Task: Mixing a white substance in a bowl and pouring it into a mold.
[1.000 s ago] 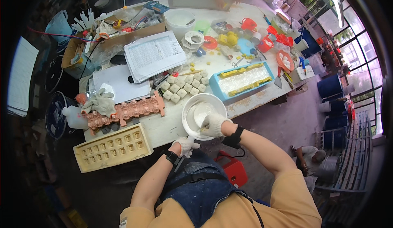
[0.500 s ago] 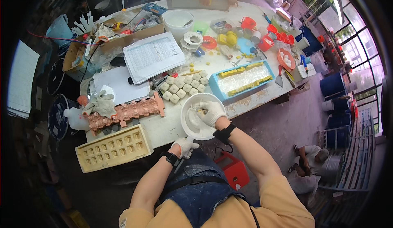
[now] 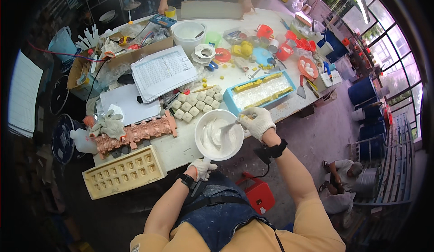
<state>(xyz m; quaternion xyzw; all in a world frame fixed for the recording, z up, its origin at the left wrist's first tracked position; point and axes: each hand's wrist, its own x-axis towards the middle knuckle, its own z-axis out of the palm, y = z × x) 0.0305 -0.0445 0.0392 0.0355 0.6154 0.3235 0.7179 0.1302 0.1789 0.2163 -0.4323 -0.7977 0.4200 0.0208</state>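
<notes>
A white pan-like bowl (image 3: pixel 197 140) of thick white paste (image 3: pixel 211 134) is near the table's front edge. My gloved left hand (image 3: pixel 203 169) is closed around its short handle (image 3: pixel 207 160). In my gloved right hand (image 3: pixel 258 122), raised at the bowl's right rim, is a spatula (image 3: pixel 226 136); its paste-coated blade slants down into the bowl. Just beyond the bowl lie several small whitish blocks (image 3: pixel 197 103) in rows. To the right of these, a light-blue rectangular mould box (image 3: pixel 233 102) holds a pale, shiny filling and yellow strips.
A cream tray mould (image 3: pixel 124 173) and a pink ridged part (image 3: pixel 141 131) lie left, near papers (image 3: pixel 165 71). Red cups (image 3: pixel 284 52) and a white bucket (image 3: pixel 186 37) stand farther back. A co-worker's hands (image 3: pixel 163 5) are across the table; another person (image 3: pixel 347 174) sits at right.
My right hand has come up out of the bowl and moved right, drawing the spatula toward the rim. The left hand keeps the handle. The co-worker's hands have moved apart.
</notes>
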